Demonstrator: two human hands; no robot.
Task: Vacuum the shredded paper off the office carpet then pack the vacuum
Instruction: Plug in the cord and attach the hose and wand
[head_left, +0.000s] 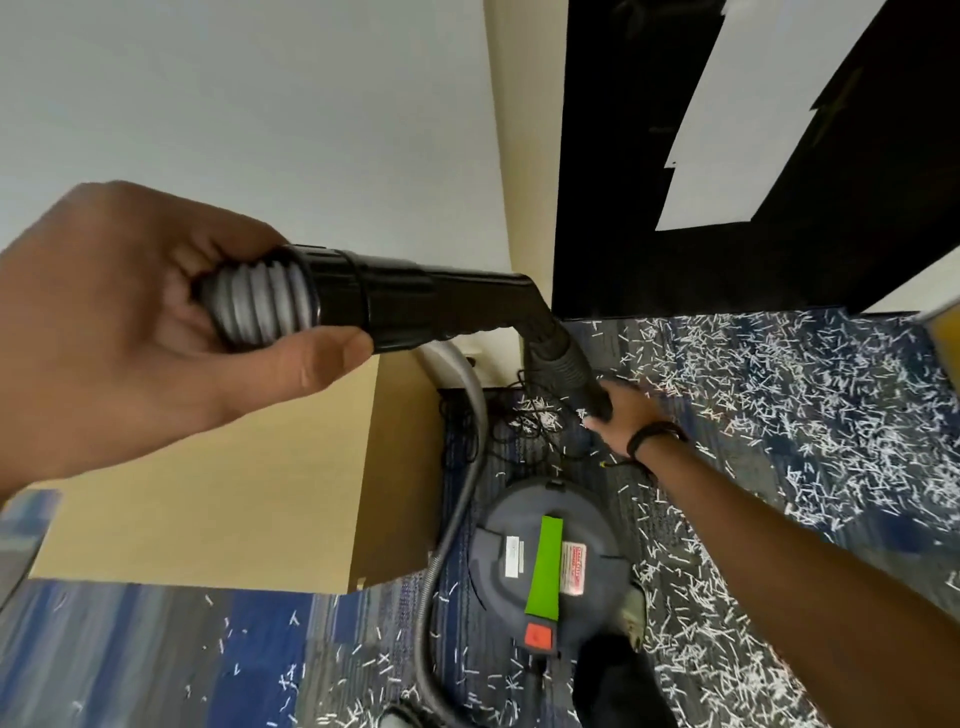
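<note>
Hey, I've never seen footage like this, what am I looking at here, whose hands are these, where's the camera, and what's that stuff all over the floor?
This is one picture from a camera worn on a person's head, looking down at their own two bare hands. There is no robot.

The left hand grips the ribbed grey hose where it joins a black bent nozzle. The right hand, with a dark band at the wrist, reaches to the nozzle's far tip; its fingers are hidden, so I cannot tell whether it grips.

Below stands a round grey vacuum canister with a green handle and red switch. The white bits are shredded paper, scattered thickly over the blue carpet, so the vacuuming is not yet done.
</note>
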